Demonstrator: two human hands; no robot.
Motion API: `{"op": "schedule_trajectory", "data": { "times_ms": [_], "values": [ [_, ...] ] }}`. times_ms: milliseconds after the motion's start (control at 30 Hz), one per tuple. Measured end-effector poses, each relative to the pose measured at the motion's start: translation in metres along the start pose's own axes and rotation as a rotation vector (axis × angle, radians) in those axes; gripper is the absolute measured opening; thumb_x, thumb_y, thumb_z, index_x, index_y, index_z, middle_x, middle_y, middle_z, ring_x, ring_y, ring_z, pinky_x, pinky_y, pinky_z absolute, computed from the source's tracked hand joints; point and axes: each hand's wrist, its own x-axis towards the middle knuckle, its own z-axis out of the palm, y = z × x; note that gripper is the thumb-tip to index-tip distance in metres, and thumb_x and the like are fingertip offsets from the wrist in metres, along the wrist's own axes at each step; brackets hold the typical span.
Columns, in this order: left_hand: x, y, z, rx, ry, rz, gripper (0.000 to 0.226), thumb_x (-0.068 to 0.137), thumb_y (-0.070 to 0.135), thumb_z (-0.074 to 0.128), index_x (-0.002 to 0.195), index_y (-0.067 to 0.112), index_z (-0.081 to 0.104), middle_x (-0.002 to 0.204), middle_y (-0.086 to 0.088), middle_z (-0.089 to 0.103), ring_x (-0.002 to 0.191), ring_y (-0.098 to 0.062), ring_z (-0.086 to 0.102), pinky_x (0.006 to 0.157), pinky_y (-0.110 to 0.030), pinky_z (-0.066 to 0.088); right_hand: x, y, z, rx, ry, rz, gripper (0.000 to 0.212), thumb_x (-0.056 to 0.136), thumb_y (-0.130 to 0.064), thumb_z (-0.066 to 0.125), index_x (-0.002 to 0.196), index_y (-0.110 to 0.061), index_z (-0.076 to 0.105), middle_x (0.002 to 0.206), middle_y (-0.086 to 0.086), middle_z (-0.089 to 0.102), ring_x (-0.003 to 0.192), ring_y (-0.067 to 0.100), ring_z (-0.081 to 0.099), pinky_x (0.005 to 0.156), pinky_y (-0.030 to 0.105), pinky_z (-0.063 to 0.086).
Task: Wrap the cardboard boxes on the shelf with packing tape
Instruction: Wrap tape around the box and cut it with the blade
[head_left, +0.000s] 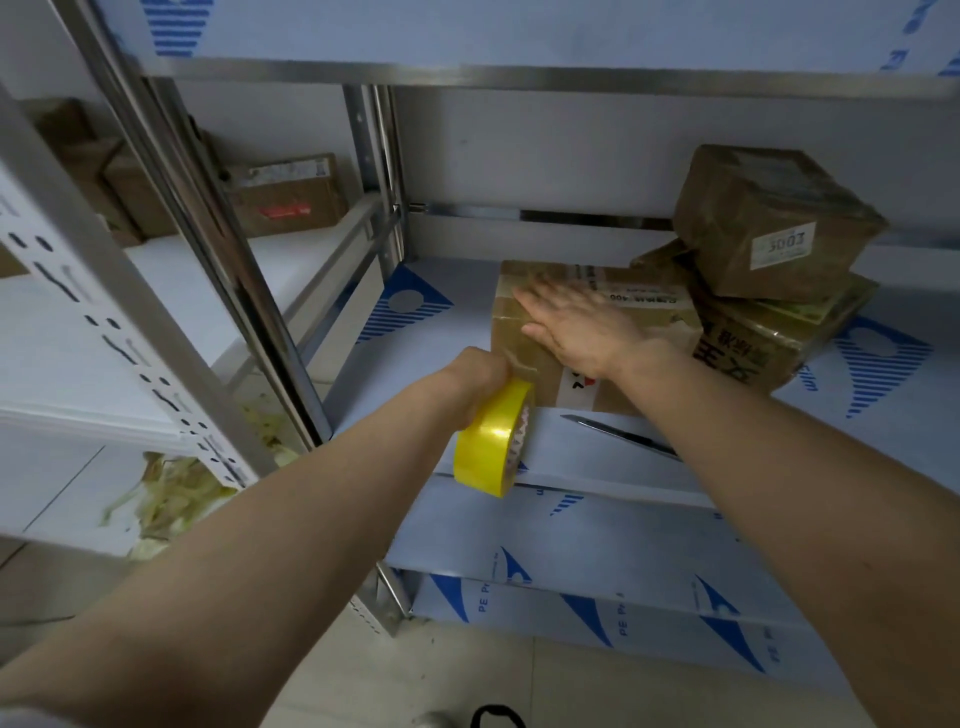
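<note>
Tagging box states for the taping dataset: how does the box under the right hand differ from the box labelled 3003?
The front box, pressed by the right hand, rests flat on the shelf. The 3003 box sits tilted atop another box, untouched. The left hand holds the tape roll at the front box's near corner, away from the 3003 box. Shared: both are brown cardboard with shiny tape already on them.

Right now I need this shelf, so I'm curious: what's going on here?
A person is taping a cardboard box on the shelf. The left hand grips a yellow tape roll at the box's front edge; the right hand lies flat on its top. Two more boxes are stacked beside it.
</note>
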Motion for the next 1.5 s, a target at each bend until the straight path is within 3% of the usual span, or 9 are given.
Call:
{"op": "schedule_trajectory", "data": {
  "times_ms": [200,367,500,667,800,933,1067,1333,1500],
  "values": [
    [-0.012,-0.001,-0.003,0.046,-0.029,-0.028,0.012,0.098,0.022,0.049,0.103,0.012,0.045,0.076,-0.006,0.048,0.066,-0.017,0.048,0.059,-0.026,0.04,-0.003,-0.004,-0.003,0.022,0.013,0.029,0.063,0.099,-0.053,0.018,0.152,-0.024,0.003,0.161,0.001,0.002,0.147,0.017,0.003,0.118,0.036,0.002],
    [-0.013,-0.001,-0.004,0.051,-0.087,-0.073,0.025,0.097,0.025,0.05,0.117,0.011,0.049,0.104,-0.011,0.052,0.093,-0.025,0.051,0.079,-0.033,0.042,-0.001,-0.011,-0.003,0.05,0.106,0.091,0.073,0.093,-0.064,0.025,0.152,-0.021,0.017,0.159,0.001,0.017,0.145,0.02,0.018,0.116,0.037,0.014],
    [-0.01,0.0,-0.004,0.01,-0.097,-0.049,0.029,0.096,0.026,0.052,0.119,0.008,0.052,0.102,-0.012,0.056,0.083,-0.023,0.055,0.073,-0.031,0.045,0.004,-0.016,-0.001,-0.001,0.157,0.092,0.064,0.097,-0.056,0.026,0.15,-0.019,0.024,0.157,0.001,0.023,0.143,0.021,0.023,0.114,0.037,0.019],
    [-0.012,0.0,-0.007,0.008,-0.08,-0.052,0.014,0.097,0.023,0.051,0.104,0.012,0.047,0.077,-0.005,0.05,0.066,-0.017,0.05,0.054,-0.025,0.041,-0.001,-0.008,-0.007,0.014,0.025,0.025,0.072,0.097,-0.046,0.04,0.153,-0.017,0.005,0.161,0.002,0.004,0.147,0.019,0.007,0.118,0.036,0.006],
    [-0.012,0.001,-0.006,0.006,-0.087,-0.057,0.019,0.097,0.027,0.052,0.105,0.011,0.047,0.081,-0.006,0.052,0.068,-0.018,0.051,0.069,-0.031,0.045,-0.002,-0.011,-0.006,-0.035,0.039,0.032,0.076,0.096,-0.04,0.047,0.153,-0.016,0.003,0.161,0.003,0.001,0.147,0.019,0.004,0.118,0.036,0.004],
    [-0.016,0.001,-0.008,0.005,-0.085,-0.065,0.017,0.097,0.026,0.05,0.104,0.011,0.047,0.078,-0.006,0.051,0.066,-0.018,0.051,0.058,-0.026,0.043,-0.003,-0.01,-0.005,-0.034,0.064,0.044,0.078,0.094,-0.042,0.052,0.153,-0.018,0.006,0.161,0.001,0.006,0.147,0.018,0.008,0.118,0.036,0.007],
    [-0.017,0.001,-0.01,-0.017,-0.096,-0.061,0.018,0.097,0.028,0.051,0.101,0.011,0.046,0.076,-0.005,0.051,0.065,-0.017,0.051,0.054,-0.024,0.042,0.002,-0.015,0.001,-0.034,0.149,0.081,0.072,0.094,-0.058,0.037,0.151,-0.019,0.017,0.159,0.0,0.017,0.145,0.018,0.018,0.116,0.037,0.015],
    [-0.012,-0.004,-0.014,-0.034,-0.08,-0.065,0.018,0.097,0.027,0.05,0.103,0.011,0.047,0.079,-0.006,0.052,0.068,-0.018,0.051,0.07,-0.031,0.044,0.007,-0.016,0.003,-0.009,0.186,0.11,0.064,0.097,-0.057,0.025,0.149,-0.02,0.027,0.156,0.0,0.026,0.142,0.019,0.024,0.113,0.04,0.021],
    [-0.011,-0.007,-0.019,-0.027,-0.118,-0.068,0.025,0.096,0.027,0.051,0.115,0.011,0.05,0.102,-0.012,0.057,0.081,-0.023,0.057,0.075,-0.033,0.046,0.008,-0.018,0.004,-0.033,0.167,0.097,0.063,0.098,-0.047,0.037,0.15,-0.017,0.019,0.157,0.003,0.021,0.144,0.021,0.02,0.115,0.04,0.017]
  ]
}}
